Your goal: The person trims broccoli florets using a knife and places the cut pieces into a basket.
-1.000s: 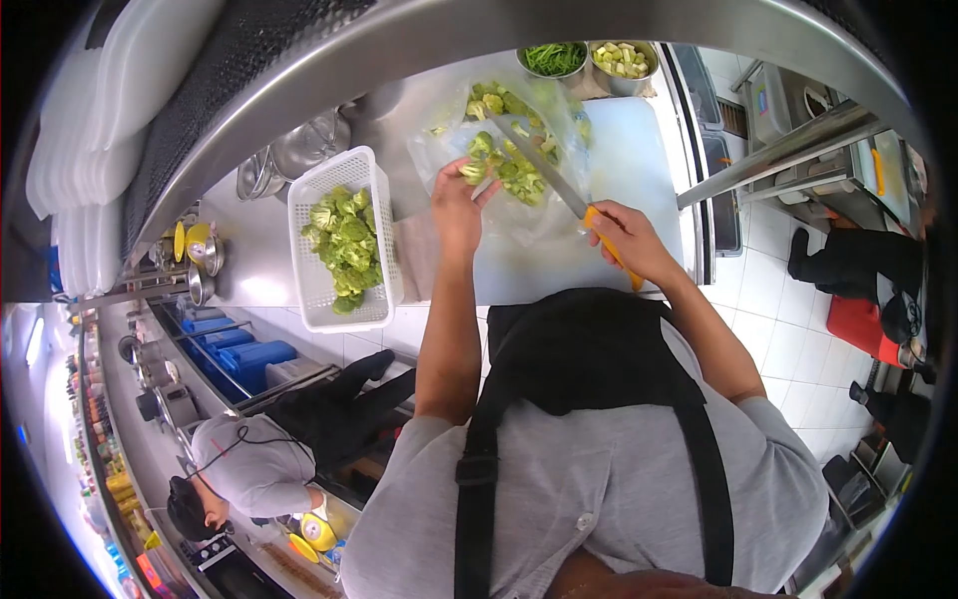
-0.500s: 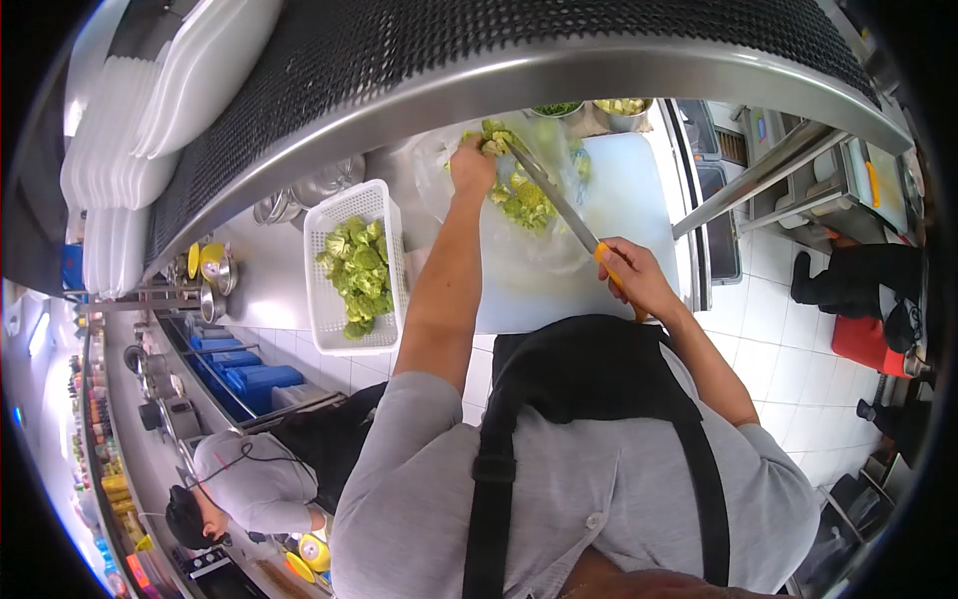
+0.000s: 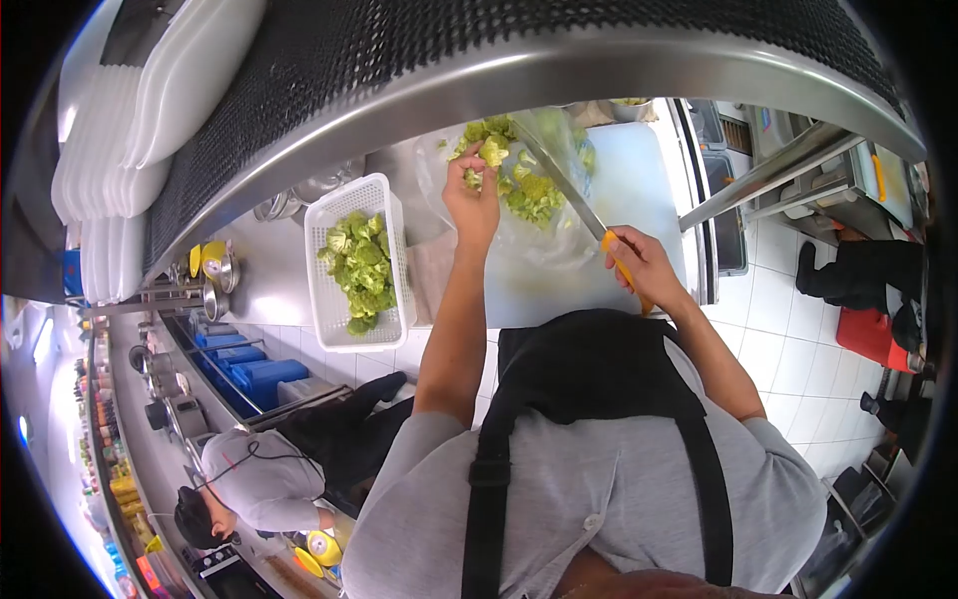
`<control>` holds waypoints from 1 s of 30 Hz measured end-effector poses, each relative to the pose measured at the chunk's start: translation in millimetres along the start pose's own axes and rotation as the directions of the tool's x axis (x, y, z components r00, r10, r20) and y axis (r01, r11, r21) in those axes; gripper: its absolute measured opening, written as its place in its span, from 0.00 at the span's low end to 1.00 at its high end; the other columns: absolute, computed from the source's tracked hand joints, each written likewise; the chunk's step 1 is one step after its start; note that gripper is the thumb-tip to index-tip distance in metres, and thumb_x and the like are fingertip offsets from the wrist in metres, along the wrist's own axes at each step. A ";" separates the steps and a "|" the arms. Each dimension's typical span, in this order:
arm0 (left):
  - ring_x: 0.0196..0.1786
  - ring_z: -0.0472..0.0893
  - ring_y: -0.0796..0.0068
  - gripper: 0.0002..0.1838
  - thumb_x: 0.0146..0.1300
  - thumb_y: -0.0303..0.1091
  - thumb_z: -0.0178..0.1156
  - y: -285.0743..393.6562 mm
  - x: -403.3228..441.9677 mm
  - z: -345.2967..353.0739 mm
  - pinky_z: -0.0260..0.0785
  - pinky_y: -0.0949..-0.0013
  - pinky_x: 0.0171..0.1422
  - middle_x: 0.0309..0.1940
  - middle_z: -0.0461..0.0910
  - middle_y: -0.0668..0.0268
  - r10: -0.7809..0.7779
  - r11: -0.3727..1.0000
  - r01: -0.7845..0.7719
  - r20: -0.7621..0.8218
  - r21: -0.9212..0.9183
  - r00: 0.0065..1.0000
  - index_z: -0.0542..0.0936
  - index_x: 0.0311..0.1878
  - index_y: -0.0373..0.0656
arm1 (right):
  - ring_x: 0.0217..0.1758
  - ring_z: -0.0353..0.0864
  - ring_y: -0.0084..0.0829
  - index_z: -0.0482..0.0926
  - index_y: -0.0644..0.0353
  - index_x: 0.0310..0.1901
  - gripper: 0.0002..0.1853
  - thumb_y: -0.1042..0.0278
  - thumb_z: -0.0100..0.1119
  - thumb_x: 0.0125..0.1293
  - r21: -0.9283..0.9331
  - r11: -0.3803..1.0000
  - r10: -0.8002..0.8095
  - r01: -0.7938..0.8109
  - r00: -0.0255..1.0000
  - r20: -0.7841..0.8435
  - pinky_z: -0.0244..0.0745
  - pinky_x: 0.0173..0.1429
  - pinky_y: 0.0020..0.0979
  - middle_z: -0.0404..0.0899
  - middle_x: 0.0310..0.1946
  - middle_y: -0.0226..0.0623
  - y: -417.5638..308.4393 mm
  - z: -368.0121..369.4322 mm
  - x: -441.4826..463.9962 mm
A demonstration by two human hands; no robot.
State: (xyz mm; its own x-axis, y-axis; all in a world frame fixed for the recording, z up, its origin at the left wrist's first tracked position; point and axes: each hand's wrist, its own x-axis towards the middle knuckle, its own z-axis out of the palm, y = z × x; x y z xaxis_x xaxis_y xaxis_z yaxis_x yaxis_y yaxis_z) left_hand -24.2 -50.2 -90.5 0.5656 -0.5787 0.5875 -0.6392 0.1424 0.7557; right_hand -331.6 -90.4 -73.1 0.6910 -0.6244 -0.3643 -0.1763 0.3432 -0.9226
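My left hand (image 3: 471,200) is closed, its fingertips around a pale green broccoli floret (image 3: 493,152). More broccoli (image 3: 535,200) lies just right of it, on and partly inside a clear plastic bag (image 3: 559,250). In my right hand (image 3: 644,268) is a long knife (image 3: 572,192), gripped by its orange handle. Its blade points up and left over the bag, with the tip close to the broccoli at the far side. Under the bag is a white cutting board (image 3: 634,170). Left of my left forearm stands a white perforated basket (image 3: 402,290) holding cut broccoli florets (image 3: 359,270).
A metal shelf edge (image 3: 559,75) crosses above the far side of the counter. White dishes (image 3: 110,160) are stacked at upper left. Metal bowls (image 3: 324,180) sit behind the basket. A co-worker (image 3: 269,474) is at lower left; another person's dark-clothed legs (image 3: 858,280) show at right.
My left hand has drawn back slightly from the far broccoli and turned, showing a floret at its fingertips. The knife stays in my right hand, almost unmoved. The view has shifted a little.
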 end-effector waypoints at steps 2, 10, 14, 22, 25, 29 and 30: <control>0.53 0.82 0.68 0.10 0.64 0.17 0.66 13.0 -7.1 -2.9 0.73 0.68 0.57 0.41 0.81 0.58 -0.041 0.997 0.040 -0.009 -0.067 0.999 0.76 0.43 0.38 | 0.23 0.72 0.17 0.78 0.64 0.61 0.17 0.60 0.51 0.82 0.003 1.000 -0.005 0.005 1.000 0.011 0.69 0.25 0.23 0.78 0.32 0.30 -0.5 0.9 0.7; 0.35 0.84 0.68 0.09 0.66 0.27 0.68 22.5 -51.2 -14.0 0.76 0.64 0.41 0.36 0.87 0.57 -0.330 0.927 0.308 0.073 0.215 0.941 0.80 0.46 0.35 | 0.23 0.73 0.17 0.78 0.62 0.60 0.17 0.60 0.53 0.82 -0.084 0.996 0.019 -0.012 0.997 0.078 0.69 0.25 0.24 0.79 0.32 0.29 2.1 4.3 -2.4; 0.33 0.86 0.66 0.12 0.63 0.33 0.72 13.0 -68.3 -7.5 0.77 0.64 0.42 0.33 0.87 0.56 -0.411 0.886 0.382 0.063 0.263 0.909 0.83 0.42 0.36 | 0.25 0.73 0.17 0.76 0.62 0.61 0.16 0.61 0.51 0.83 -0.175 0.984 0.060 -0.036 0.989 0.133 0.69 0.26 0.23 0.78 0.33 0.29 0.7 7.6 -3.1; 0.31 0.85 0.63 0.12 0.61 0.33 0.72 7.9 -72.2 -6.1 0.77 0.62 0.40 0.30 0.86 0.55 -0.400 0.887 0.375 0.040 0.270 0.916 0.80 0.38 0.36 | 0.24 0.73 0.16 0.77 0.61 0.61 0.15 0.61 0.51 0.82 -0.233 0.971 0.085 -0.049 0.986 0.146 0.69 0.26 0.23 0.78 0.33 0.28 2.4 6.6 -0.8; 0.31 0.85 0.63 0.12 0.60 0.32 0.73 6.2 -71.7 -5.8 0.77 0.62 0.40 0.29 0.86 0.55 -0.386 0.890 0.361 0.039 0.280 0.922 0.80 0.37 0.36 | 0.24 0.72 0.16 0.78 0.62 0.59 0.15 0.62 0.52 0.81 -0.250 0.967 0.093 -0.057 0.986 0.137 0.68 0.26 0.23 0.78 0.31 0.29 0.8 7.5 -1.8; 0.32 0.85 0.62 0.12 0.59 0.32 0.73 5.1 -72.3 -5.9 0.77 0.62 0.41 0.28 0.85 0.55 -0.367 0.901 0.344 0.043 0.263 0.929 0.79 0.36 0.35 | 0.22 0.73 0.19 0.81 0.61 0.57 0.15 0.60 0.55 0.80 -0.295 0.955 0.056 -0.024 0.994 0.098 0.69 0.28 0.26 0.79 0.29 0.31 0.5 12.1 -1.1; 0.32 0.85 0.63 0.11 0.60 0.31 0.72 3.5 -73.9 -6.1 0.77 0.62 0.40 0.28 0.84 0.55 -0.365 0.905 0.342 0.050 0.251 0.930 0.79 0.36 0.35 | 0.22 0.73 0.19 0.81 0.62 0.56 0.15 0.60 0.55 0.80 -0.308 0.951 0.027 0.006 0.994 0.103 0.69 0.28 0.27 0.79 0.29 0.31 4.0 14.7 2.3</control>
State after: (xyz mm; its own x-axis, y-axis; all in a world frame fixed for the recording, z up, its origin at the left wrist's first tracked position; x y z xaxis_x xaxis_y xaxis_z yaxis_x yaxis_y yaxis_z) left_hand -65.1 -2.0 -129.5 0.7332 -0.6301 0.2555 -0.5159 -0.2707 0.8128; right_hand -320.4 -80.2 -75.8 0.7542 -0.5395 -0.3744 -0.3799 0.1066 -0.9189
